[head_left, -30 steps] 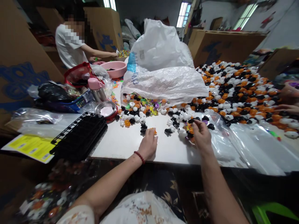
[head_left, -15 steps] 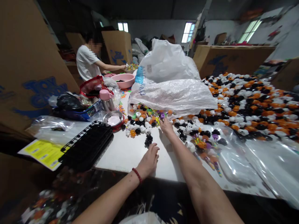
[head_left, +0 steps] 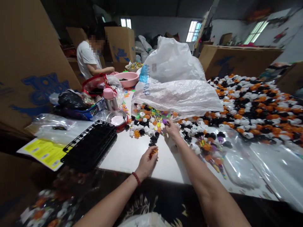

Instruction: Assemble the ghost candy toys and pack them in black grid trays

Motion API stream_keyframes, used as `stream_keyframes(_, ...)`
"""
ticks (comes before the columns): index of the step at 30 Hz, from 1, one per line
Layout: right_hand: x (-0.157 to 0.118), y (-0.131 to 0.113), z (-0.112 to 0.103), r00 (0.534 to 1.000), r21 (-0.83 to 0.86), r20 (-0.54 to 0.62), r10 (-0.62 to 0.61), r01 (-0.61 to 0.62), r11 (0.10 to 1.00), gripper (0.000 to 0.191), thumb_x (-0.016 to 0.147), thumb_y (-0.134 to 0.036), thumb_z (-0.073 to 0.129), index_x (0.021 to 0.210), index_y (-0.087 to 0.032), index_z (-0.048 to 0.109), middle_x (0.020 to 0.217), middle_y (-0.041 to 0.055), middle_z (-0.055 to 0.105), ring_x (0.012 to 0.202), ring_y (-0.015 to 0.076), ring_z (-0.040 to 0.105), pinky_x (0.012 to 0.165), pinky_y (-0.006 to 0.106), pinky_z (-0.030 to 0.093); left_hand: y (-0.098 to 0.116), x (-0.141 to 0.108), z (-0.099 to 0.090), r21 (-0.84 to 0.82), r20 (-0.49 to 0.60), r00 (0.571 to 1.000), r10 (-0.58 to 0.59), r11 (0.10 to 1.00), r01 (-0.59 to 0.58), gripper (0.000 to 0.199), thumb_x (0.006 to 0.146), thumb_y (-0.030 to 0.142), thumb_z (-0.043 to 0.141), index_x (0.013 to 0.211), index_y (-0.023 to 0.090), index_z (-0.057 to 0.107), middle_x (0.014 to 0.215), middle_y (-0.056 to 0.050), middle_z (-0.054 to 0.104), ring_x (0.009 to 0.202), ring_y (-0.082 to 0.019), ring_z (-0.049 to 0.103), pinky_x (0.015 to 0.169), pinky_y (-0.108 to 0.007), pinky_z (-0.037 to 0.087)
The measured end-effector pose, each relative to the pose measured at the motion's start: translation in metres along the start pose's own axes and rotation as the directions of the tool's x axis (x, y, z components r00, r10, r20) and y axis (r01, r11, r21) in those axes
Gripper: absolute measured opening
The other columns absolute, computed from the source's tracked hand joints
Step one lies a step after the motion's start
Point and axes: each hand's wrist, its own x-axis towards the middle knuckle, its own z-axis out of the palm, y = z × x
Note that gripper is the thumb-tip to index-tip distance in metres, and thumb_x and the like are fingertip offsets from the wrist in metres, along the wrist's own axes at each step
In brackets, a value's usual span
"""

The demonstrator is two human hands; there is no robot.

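My left hand (head_left: 148,159), with a red bead bracelet at its wrist, is closed round a small orange piece (head_left: 153,152) near the table's front. Just beyond it lie several black pieces (head_left: 153,138) in a short row. My right hand (head_left: 172,130) reaches into the small pile of white, black and orange pieces (head_left: 144,125) at the mouth of the white plastic bag (head_left: 177,94). Its fingers are pinched beside a purple piece (head_left: 164,121); what they grip is too small to make out.
Black trays (head_left: 90,146), a metal bowl (head_left: 116,119) and a pink-lidded flask (head_left: 110,98) stand left. A large heap of pieces (head_left: 255,107) and clear bags (head_left: 241,167) lie right. A person in a white shirt (head_left: 88,58) works behind a pink basin (head_left: 127,79).
My left hand has closed on an orange piece. The fingers of my right hand have shifted slightly right in the pile. The other person's arm has drawn back from the far bowl.
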Motion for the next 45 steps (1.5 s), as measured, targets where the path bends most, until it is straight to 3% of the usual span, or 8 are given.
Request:
stream_keyframes(3, -0.017, 0.0, -0.015, 0.992, 0.286, -0.072, 0.102, -0.077, 0.955, 0.024, 0.078, -0.033, 0.058, 0.097, -0.022, 0.067, 0.085, 0.0026, 0.068, 0.089, 0.0217, 0.06, 0.086, 0.035, 0.045, 0.003, 0.0, 0.0, -0.127, -0.031, 0.997, -0.065, 0.99, 0.061, 0.044, 0.08, 0.038, 0.068, 0.117, 0.021, 0.053, 0.109, -0.009, 0.062, 0.078, -0.013, 0.06, 0.071, -0.028, 0.051)
stream_keyframes(6, -0.029, -0.004, -0.028, 0.98, 0.564, -0.043, 0.195, -0.137, 0.814, 0.024, 0.073, -0.038, 0.06, 0.089, -0.02, 0.06, 0.081, 0.0022, 0.067, 0.078, 0.0181, 0.062, 0.077, 0.032, 0.049, 0.006, 0.001, -0.002, -0.135, -0.011, 0.996, -0.085, 0.987, 0.083, 0.041, 0.076, 0.038, 0.072, 0.11, 0.019, 0.058, 0.099, -0.006, 0.063, 0.077, -0.013, 0.059, 0.07, -0.026, 0.049)
stream_keyframes(11, -0.064, -0.013, -0.05, 0.968, 0.799, 0.182, 0.174, -0.248, 0.547, 0.029, 0.067, -0.04, 0.062, 0.083, -0.022, 0.047, 0.061, -0.0051, 0.057, 0.044, 0.0081, 0.044, 0.045, 0.021, 0.037, 0.008, 0.002, -0.006, -0.244, -0.002, 0.991, -0.134, 0.961, 0.129, 0.039, 0.077, 0.04, 0.069, 0.109, 0.018, 0.059, 0.088, -0.003, 0.062, 0.072, -0.011, 0.058, 0.065, -0.022, 0.045)
stream_keyframes(15, -0.112, -0.017, -0.065, 0.94, 0.866, 0.337, 0.058, -0.334, 0.372, 0.031, 0.068, -0.039, 0.071, 0.083, -0.019, 0.054, 0.062, -0.004, 0.055, 0.045, 0.0056, 0.038, 0.043, 0.019, 0.031, 0.011, 0.001, -0.005, -0.38, 0.033, 0.989, -0.146, 0.913, 0.147, 0.029, 0.078, 0.038, 0.064, 0.097, 0.02, 0.051, 0.08, 0.001, 0.06, 0.057, -0.007, 0.051, 0.053, -0.018, 0.039)
stream_keyframes(19, -0.155, -0.017, -0.069, 0.929, 0.851, 0.369, 0.038, -0.354, 0.387, 0.036, 0.069, -0.045, 0.078, 0.08, -0.018, 0.057, 0.07, -0.0001, 0.061, 0.053, 0.0082, 0.046, 0.05, 0.022, 0.036, 0.02, -0.004, 0.002, -0.412, 0.052, 0.992, -0.114, 0.902, 0.126, 0.025, 0.084, 0.043, 0.057, 0.091, 0.02, 0.049, 0.069, 0.003, 0.055, 0.049, -0.005, 0.041, 0.044, -0.015, 0.028)
stream_keyframes(25, -0.189, -0.013, -0.076, 0.922, 0.757, 0.373, 0.103, -0.366, 0.541, 0.038, 0.069, -0.045, 0.08, 0.095, -0.019, 0.068, 0.072, -0.0006, 0.062, 0.058, 0.0103, 0.045, 0.05, 0.022, 0.029, 0.031, -0.014, 0.015, -0.411, 0.092, 0.978, -0.189, 0.887, 0.21, 0.033, 0.085, 0.051, 0.055, 0.086, 0.018, 0.051, 0.06, 0.003, 0.051, 0.046, -0.005, 0.038, 0.04, -0.014, 0.019)
stream_keyframes(40, -0.205, -0.016, -0.094, 0.919, 0.696, 0.384, 0.093, -0.354, 0.625, 0.035, 0.069, -0.046, 0.079, 0.084, -0.016, 0.07, 0.065, -0.0006, 0.063, 0.057, 0.0099, 0.045, 0.057, 0.025, 0.031, 0.036, -0.026, 0.028, -0.288, 0.24, 0.941, -0.238, 0.908, 0.303, 0.035, 0.085, 0.053, 0.055, 0.079, 0.019, 0.045, 0.057, 0.004, 0.048, 0.042, -0.005, 0.034, 0.04, -0.016, 0.015)
stream_keyframes(45, -0.21, -0.014, -0.09, 0.916, 0.695, 0.392, 0.089, -0.358, 0.623, 0.039, 0.064, -0.043, 0.082, 0.088, -0.016, 0.07, 0.07, -0.0004, 0.064, 0.062, 0.0116, 0.049, 0.059, 0.026, 0.034, 0.037, -0.026, 0.029, -0.162, 0.199, 0.949, -0.245, 0.947, 0.278, 0.036, 0.085, 0.054, 0.053, 0.078, 0.019, 0.045, 0.057, 0.005, 0.045, 0.042, -0.005, 0.034, 0.04, -0.018, 0.02)
